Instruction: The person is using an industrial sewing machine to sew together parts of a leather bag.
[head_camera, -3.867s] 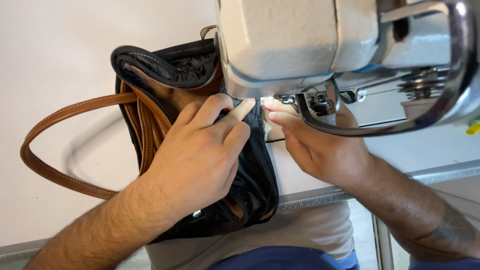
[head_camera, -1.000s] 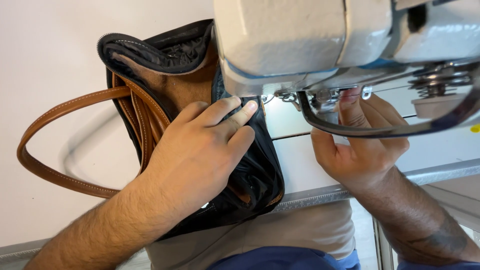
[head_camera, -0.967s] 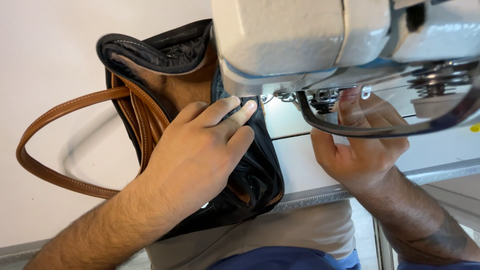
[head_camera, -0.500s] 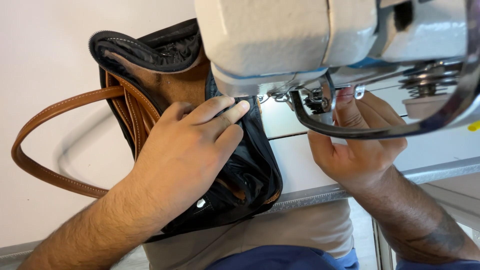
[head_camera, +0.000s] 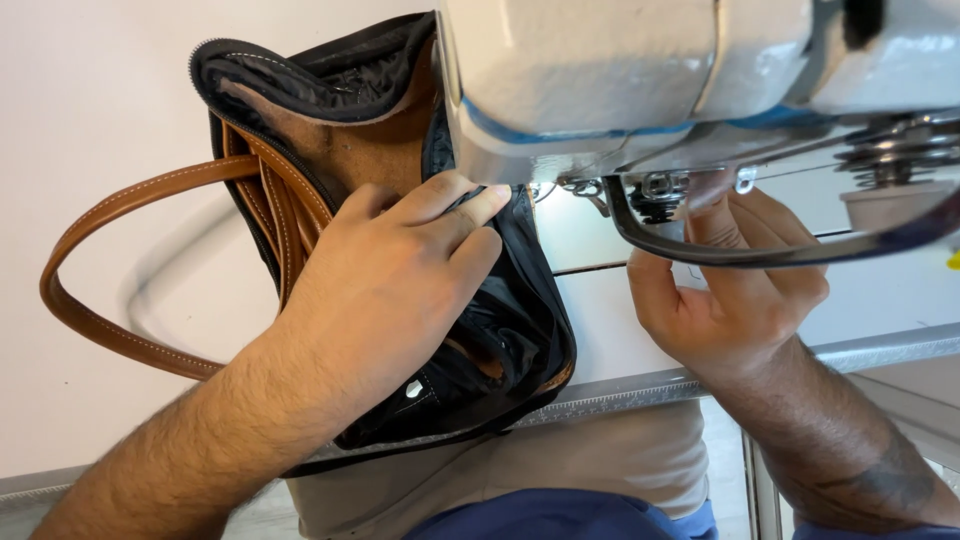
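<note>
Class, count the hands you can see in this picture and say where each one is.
2. The left hand presses flat on the black and brown bag; the right hand reaches up under the sewing machine.

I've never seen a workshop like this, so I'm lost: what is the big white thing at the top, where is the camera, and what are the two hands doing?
The camera sits on the person's head and looks down at their own hands. The big white body at the top is an industrial sewing machine on a white worktable. Under it lies a handbag, turned to show its black lining, with brown leather straps looping out to the left. The left hand lies flat on the bag, fingertips close under the machine's head. The right hand is raised behind a curved metal bar, fingers reaching up to the parts beneath the head; exactly which part it touches is hidden.
</note>
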